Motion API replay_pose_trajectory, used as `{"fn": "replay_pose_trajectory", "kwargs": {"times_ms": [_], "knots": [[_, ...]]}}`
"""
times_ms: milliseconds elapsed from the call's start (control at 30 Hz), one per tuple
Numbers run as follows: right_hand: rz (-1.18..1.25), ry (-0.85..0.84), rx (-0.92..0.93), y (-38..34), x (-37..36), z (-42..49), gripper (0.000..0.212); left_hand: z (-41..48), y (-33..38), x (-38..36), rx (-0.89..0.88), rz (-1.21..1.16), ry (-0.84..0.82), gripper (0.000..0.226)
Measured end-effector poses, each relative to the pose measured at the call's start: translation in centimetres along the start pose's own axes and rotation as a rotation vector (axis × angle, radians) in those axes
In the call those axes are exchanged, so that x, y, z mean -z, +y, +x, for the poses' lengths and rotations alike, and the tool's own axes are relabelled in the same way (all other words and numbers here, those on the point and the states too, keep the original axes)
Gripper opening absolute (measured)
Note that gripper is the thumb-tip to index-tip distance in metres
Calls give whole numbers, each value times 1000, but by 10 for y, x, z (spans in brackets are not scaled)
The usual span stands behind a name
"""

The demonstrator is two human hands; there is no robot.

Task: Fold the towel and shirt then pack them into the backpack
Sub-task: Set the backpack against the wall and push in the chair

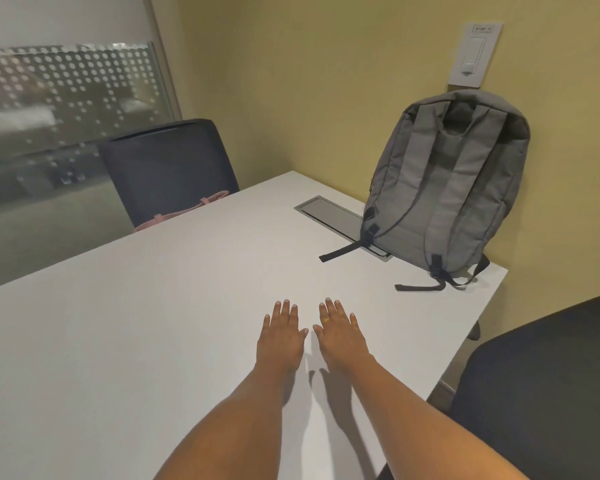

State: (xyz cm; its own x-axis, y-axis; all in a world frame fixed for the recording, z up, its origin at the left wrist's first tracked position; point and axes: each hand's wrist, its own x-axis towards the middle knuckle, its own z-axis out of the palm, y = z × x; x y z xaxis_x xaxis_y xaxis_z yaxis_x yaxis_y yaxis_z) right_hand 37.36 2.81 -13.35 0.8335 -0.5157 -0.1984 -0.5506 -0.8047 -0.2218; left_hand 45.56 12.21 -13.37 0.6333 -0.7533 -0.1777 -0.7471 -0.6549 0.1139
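White table (153, 306), grey backpack (447, 188) upright against yellow wall (309, 81).

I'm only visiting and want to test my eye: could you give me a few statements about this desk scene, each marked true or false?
1. The left hand and the right hand lie flat on the table, holding nothing. True.
2. The backpack lies flat on its side. False: it stands upright against the wall.
3. The left hand wears jewellery. False: the ring sits on the right hand.
4. The far chair holds something pink. True.
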Motion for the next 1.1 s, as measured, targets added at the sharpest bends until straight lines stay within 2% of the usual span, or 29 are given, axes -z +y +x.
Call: {"fn": "replay_pose_trajectory", "kwargs": {"times_ms": [500,567,767,1100], "knots": [[-109,-60,81,-37,-31,-48,52,-72,-23,-29,11,-52,-30,55],[-107,-51,76,-36,-32,-55,52,-78,-20,-32,16,-40,-36,61],[-118,-37,61,-18,-29,-82,52,-102,4,-36,4,-46,-50,55],[-214,21,95,31,19,-144,53,-143,82,-9,41,-94,80,54]]}}
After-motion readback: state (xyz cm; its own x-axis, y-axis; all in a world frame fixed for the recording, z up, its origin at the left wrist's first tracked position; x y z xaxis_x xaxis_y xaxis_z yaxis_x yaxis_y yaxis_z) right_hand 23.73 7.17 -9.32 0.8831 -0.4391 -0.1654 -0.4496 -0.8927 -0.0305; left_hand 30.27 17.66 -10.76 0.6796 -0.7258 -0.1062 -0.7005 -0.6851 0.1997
